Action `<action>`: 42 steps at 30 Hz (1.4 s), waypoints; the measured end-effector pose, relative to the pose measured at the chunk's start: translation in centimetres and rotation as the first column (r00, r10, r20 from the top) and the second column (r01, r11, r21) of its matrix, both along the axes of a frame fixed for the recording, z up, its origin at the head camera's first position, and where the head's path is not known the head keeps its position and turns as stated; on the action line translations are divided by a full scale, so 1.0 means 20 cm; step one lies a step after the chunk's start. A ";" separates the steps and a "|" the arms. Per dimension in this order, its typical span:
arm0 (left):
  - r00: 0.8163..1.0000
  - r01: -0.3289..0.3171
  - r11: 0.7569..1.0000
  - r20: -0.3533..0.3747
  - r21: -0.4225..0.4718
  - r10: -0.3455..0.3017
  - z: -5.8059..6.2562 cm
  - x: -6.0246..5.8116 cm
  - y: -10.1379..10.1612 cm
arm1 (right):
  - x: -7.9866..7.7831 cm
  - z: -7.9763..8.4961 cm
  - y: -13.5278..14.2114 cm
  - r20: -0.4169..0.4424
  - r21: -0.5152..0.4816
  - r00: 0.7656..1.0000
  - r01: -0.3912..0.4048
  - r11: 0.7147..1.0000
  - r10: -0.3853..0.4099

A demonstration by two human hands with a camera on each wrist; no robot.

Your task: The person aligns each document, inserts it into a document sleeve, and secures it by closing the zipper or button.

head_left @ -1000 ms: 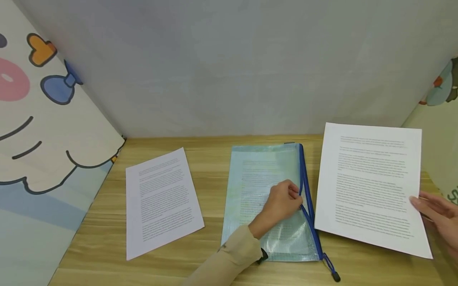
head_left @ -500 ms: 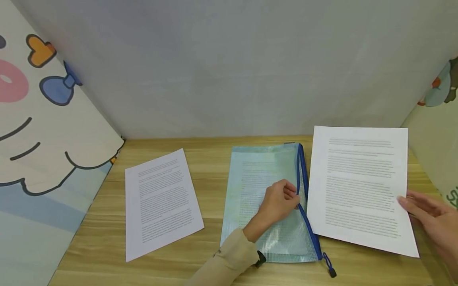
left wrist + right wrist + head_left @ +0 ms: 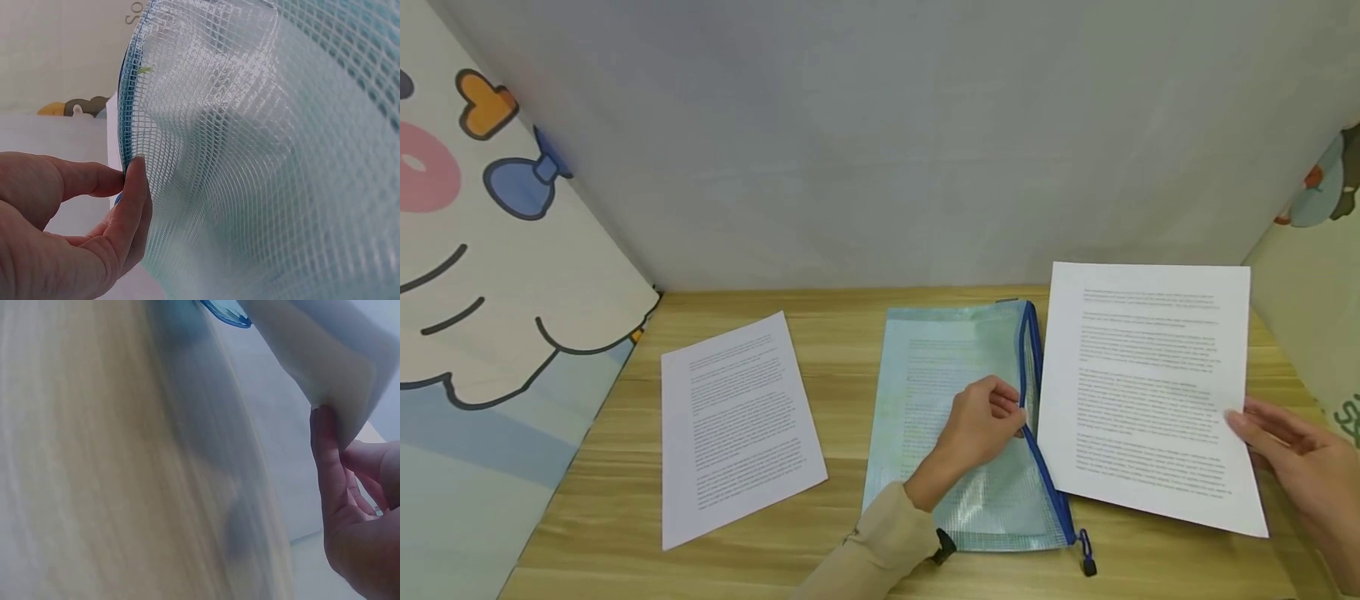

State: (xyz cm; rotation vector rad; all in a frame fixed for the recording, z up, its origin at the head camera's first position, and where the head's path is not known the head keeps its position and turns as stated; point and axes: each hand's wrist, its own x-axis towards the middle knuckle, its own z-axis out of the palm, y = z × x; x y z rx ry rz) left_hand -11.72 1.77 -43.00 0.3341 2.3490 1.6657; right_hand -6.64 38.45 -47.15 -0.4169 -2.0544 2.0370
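Note:
A translucent blue-green mesh zipper pouch (image 3: 970, 508) lies on the table with a printed page visible inside it. My left hand (image 3: 981, 421) pinches the blue-trimmed upper edge of its opening and lifts it. The left wrist view shows thumb and fingertips on the mesh pouch's edge (image 3: 128, 112). My right hand (image 3: 1300, 462) holds a printed sheet of paper (image 3: 1150, 400) by its right edge, thumb on top. The sheet is tilted above the table, its left edge beside the pouch's opening. From below, the right wrist view shows the paper (image 3: 319, 356) between thumb and fingers.
Another printed sheet (image 3: 737, 433) lies on the wooden table (image 3: 617, 517) to the left. The zipper pull (image 3: 1088, 558) hangs off the pouch's near right corner. A grey wall (image 3: 880, 150) stands behind, with a cartoon-printed cloth (image 3: 512, 275) on the left.
My right hand has brought the sheet leftward, closer to the pouch's opening. My left hand has drawn the pouch's edge slightly left, so the opening gapes wider.

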 end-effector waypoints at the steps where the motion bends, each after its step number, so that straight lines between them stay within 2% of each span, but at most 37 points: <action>1: 1.000 0.000 1.000 0.000 0.004 0.000 0.00 0.00 0.00 | 0.00 0.00 0.00 0.000 0.002 1.000 -0.001 1.000 0.001; 3: 1.000 0.001 1.000 0.001 0.013 -0.001 0.00 0.00 0.00 | -0.01 0.01 -0.01 0.012 0.013 1.000 0.001 1.000 -0.001; 9: 1.000 0.000 1.000 -0.002 0.027 0.000 -0.01 0.00 0.00 | -0.02 0.01 -0.03 -0.017 -0.035 0.999 -0.032 0.999 0.032; 15: 1.000 -0.016 0.999 -0.023 0.046 0.017 -0.02 0.00 0.01 | -0.03 0.02 -0.04 0.006 0.057 0.999 -0.052 0.997 0.051; 21: 0.998 -0.015 0.999 -0.053 0.043 0.017 -0.02 0.01 0.01 | -0.02 0.04 -0.06 -0.021 -0.065 0.997 -0.069 0.995 0.068; 26: 0.998 -0.019 0.999 -0.057 0.038 0.021 -0.02 0.01 0.01 | -0.01 0.05 -0.07 -0.008 -0.069 0.998 -0.061 0.996 0.061; 32: 0.998 -0.026 0.999 -0.055 0.036 0.028 -0.02 0.01 0.01 | 0.00 0.07 -0.05 -0.054 -0.103 0.996 -0.072 0.992 0.066; 38: 0.998 -0.023 0.999 -0.052 0.033 0.025 -0.02 0.01 0.01 | 0.00 0.10 -0.02 -0.180 -0.110 0.983 -0.067 0.992 0.047; 42: 0.998 -0.028 0.999 -0.052 0.031 0.030 -0.02 0.01 0.00 | 0.01 0.10 0.00 -0.172 -0.102 0.984 -0.074 0.992 0.056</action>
